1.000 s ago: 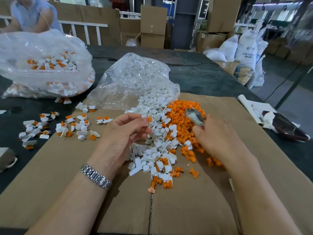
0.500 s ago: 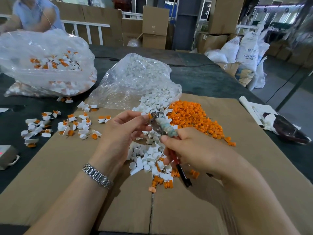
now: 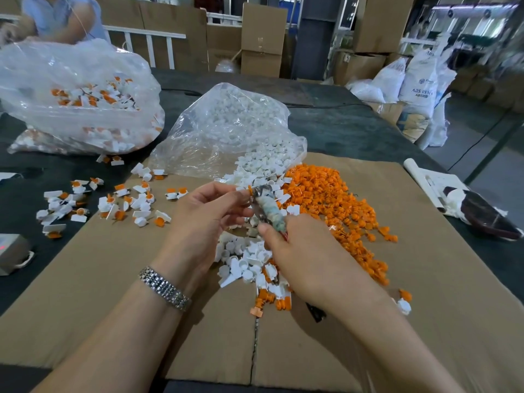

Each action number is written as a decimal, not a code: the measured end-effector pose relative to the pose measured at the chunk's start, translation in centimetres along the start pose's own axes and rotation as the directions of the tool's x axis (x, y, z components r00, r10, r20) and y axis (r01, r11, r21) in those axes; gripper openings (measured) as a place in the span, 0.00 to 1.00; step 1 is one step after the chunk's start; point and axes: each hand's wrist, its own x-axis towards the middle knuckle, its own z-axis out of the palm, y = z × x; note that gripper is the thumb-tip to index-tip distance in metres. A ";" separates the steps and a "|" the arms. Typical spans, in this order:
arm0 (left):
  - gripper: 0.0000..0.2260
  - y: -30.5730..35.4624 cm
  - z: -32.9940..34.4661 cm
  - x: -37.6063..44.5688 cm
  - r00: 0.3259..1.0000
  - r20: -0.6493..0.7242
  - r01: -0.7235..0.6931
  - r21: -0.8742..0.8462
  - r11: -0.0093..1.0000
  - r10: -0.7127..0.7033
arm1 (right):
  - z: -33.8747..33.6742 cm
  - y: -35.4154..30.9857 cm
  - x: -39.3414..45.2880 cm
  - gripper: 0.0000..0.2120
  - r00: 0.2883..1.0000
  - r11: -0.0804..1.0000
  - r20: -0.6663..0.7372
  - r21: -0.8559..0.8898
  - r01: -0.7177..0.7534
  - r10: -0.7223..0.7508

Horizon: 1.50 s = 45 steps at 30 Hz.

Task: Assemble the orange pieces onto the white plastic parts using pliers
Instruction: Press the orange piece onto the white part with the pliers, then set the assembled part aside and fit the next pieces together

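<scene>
— Pliers (image 3: pixel 266 207)? Right hand (image 3: pixel 309 259) grips the handles, nose up between both hands.
— Left hand (image 3: pixel 204 219)?
— Pinching a white part (image 3: pixel 243 191) with an orange piece (image 3: pixel 250 190) at the plier tip. Pressing step, I'd judge; next needs a squeeze. Piles (image 3: pixel 334 199) lie beyond, on the bench.

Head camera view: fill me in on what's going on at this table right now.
A person is assembling small plastic parts over a cardboard sheet. The right hand grips pliers, whose tip meets a small piece pinched in the left hand. Loose white parts and an orange pile lie beneath and beside the hands. Pieces that look already joined are scattered to the left, and two clear bags sit behind.
</scene>
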 end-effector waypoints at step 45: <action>0.14 -0.1 -2.7 2.2 0.995 -0.088 0.078 0.289 0.954 -0.054 | -2.6 8.2 4.7 0.08 0.986 0.937 -0.134 -0.347 0.051 -0.103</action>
